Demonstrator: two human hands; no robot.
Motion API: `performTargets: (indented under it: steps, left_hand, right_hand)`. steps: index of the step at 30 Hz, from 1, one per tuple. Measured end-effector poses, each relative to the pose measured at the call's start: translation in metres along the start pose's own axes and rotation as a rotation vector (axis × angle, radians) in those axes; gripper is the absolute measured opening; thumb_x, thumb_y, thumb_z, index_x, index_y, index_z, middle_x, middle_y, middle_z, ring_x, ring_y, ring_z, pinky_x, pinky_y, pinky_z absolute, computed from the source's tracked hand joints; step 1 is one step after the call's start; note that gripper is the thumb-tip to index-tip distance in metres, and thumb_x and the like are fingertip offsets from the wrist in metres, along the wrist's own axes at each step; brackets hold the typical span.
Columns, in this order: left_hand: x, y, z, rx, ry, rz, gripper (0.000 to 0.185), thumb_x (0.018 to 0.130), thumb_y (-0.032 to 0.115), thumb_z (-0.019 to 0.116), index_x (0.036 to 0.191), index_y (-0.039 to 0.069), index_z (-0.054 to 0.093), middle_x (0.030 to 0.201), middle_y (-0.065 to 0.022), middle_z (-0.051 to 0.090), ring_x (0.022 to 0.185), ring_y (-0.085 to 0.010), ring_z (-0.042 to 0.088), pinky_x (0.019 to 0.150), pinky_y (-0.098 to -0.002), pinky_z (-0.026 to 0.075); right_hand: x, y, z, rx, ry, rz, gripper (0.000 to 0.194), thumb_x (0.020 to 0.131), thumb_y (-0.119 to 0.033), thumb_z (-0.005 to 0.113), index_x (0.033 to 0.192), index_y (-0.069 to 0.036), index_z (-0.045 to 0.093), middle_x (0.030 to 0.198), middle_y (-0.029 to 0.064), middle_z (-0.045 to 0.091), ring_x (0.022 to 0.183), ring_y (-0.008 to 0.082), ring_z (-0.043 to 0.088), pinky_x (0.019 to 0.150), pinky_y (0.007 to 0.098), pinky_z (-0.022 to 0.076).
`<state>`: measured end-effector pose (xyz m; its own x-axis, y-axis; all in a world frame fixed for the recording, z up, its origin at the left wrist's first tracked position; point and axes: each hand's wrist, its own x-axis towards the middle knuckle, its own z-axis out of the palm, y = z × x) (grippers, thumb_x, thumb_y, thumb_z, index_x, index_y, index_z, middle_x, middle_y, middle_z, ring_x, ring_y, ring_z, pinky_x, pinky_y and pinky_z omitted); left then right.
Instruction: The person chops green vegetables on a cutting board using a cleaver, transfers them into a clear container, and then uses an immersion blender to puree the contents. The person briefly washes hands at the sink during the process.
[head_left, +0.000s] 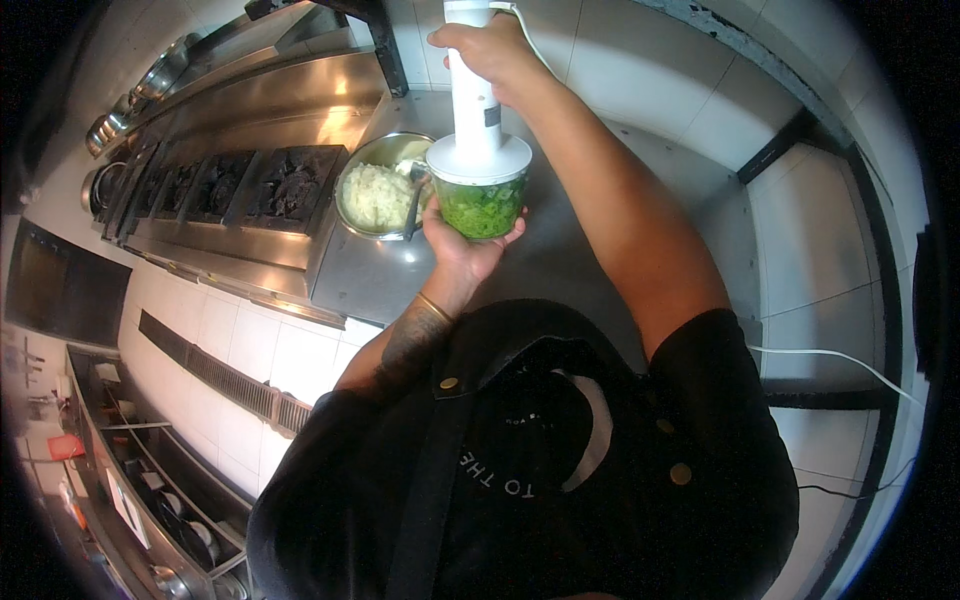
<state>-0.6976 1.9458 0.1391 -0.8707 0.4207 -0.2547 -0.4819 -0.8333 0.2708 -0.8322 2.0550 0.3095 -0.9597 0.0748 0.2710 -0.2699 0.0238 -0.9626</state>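
My right hand (491, 56) grips the upper shaft of a white electric hand blender (474, 97), its cord running off behind the wrist. The blender body stands upright on the white lid (480, 161) of a clear chopper bowl (481, 206) that holds chopped green leaves. From below and the side, my left hand (469, 244) cups the bowl. To the left, close by, a steel mixing bowl (352, 221) holds a pale shredded or mashed food (376, 196) and a grey-handled utensil (414, 210) leaning over its rim.
The steel counter (360, 274) meets a gas range with black burners (292, 187) on the left. Pots (161, 71) stand on the far left. A tiled wall (645, 71) rises behind, with dark metal frame bars (772, 150) at right. A white cable (832, 351) hangs at right.
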Motion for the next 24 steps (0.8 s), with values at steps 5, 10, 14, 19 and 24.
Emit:
performTargets:
  steps: [5,10,14,19,24]
  left_hand:
    - [0.0010,-0.0007,-0.0050,0.010,-0.011,0.006,0.082,0.100,0.067,0.029,0.153,0.007,0.048,0.141,-0.0256,0.057,0.114,-0.0491,0.058,0.091,-0.0580,0.052]
    - [0.0021,0.0006,-0.0101,-0.012,-0.049,-0.012,0.082,0.099,0.065,0.031,0.157,0.009,0.043,0.149,-0.0254,0.051,0.123,-0.0538,0.053,0.094,-0.0599,0.052]
    - [0.0020,0.0006,-0.0089,-0.006,-0.025,-0.008,0.082,0.099,0.067,0.030,0.155,0.009,0.045,0.146,-0.0253,0.053,0.119,-0.0510,0.056,0.092,-0.0586,0.052]
    - [0.0007,-0.0002,-0.0050,0.022,0.037,0.022,0.080,0.098,0.068,0.031,0.150,0.010,0.051,0.139,-0.0235,0.058,0.111,-0.0452,0.060,0.088,-0.0565,0.052]
    - [-0.0010,-0.0010,-0.0055,0.030,0.027,0.024,0.079,0.098,0.068,0.032,0.148,0.011,0.052,0.138,-0.0219,0.059,0.111,-0.0443,0.061,0.087,-0.0567,0.052]
  right_hand:
    - [-0.0043,-0.0026,0.0003,-0.028,0.014,0.003,0.027,0.080,-0.018,0.085,0.090,0.003,0.070,0.080,0.0143,0.071,0.066,0.0220,0.070,0.060,0.0399,0.0565]
    - [-0.0053,-0.0039,-0.0004,0.001,0.018,0.005,0.028,0.080,-0.017,0.085,0.090,0.004,0.070,0.080,0.0146,0.071,0.067,0.0220,0.070,0.061,0.0390,0.0568]
    - [-0.0061,-0.0022,-0.0014,0.012,0.025,0.001,0.028,0.080,-0.018,0.086,0.091,0.004,0.070,0.080,0.0145,0.071,0.067,0.0220,0.071,0.061,0.0388,0.0569]
    - [-0.0056,0.0005,-0.0042,0.047,0.044,0.009,0.030,0.080,-0.018,0.086,0.092,0.004,0.070,0.081,0.0145,0.071,0.068,0.0220,0.071,0.061,0.0387,0.0568]
    - [-0.0065,0.0027,-0.0096,0.053,0.036,0.045,0.031,0.080,-0.018,0.087,0.094,0.005,0.071,0.083,0.0152,0.071,0.069,0.0224,0.071,0.061,0.0386,0.0572]
